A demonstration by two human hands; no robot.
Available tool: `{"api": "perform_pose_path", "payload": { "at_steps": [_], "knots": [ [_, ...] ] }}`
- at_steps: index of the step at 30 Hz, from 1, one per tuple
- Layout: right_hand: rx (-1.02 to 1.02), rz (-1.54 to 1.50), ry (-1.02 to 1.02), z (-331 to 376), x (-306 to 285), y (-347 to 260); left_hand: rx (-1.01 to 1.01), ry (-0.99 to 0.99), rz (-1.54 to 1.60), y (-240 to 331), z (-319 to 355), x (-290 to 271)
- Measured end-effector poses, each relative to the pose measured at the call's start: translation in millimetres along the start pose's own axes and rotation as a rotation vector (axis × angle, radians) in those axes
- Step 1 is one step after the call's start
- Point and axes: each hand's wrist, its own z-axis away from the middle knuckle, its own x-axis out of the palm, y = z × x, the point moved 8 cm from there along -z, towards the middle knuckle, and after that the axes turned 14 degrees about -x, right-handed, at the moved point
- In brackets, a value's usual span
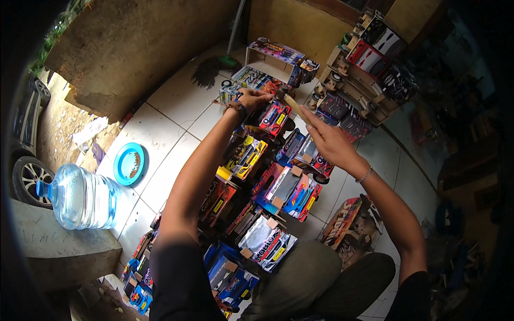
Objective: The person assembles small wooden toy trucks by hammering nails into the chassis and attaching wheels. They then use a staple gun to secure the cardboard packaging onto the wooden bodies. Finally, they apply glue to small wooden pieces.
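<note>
Head view: right grip [333, 144] closed around a hammer's handle [294, 107].

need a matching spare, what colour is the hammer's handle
The handle is pale yellowish tan, showing best in the head view.

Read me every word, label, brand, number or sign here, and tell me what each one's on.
I won't copy out wording or brands, but lettering stands here:
White-fronted toy truck: bold dark lettering across the front.
Blue-and-red toy truck: dark lettering on its white windshield.
Yellow plates on several trucks: too small to read.
Concrete ledge: faint marks, unreadable.
</note>
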Motion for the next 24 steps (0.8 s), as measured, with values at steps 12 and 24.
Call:
{"api": "perform_pose_path", "payload": {
  "at_steps": [12,24],
  "knots": [
    [-0.038,0.122,-0.011,-11,13,-4,-0.037,0.016,0.055,7,12,2],
    [-0.06,0.158,0.044,-19,2,-6,0.009,-0.045,0.071,9,9,5]
  ]
}}
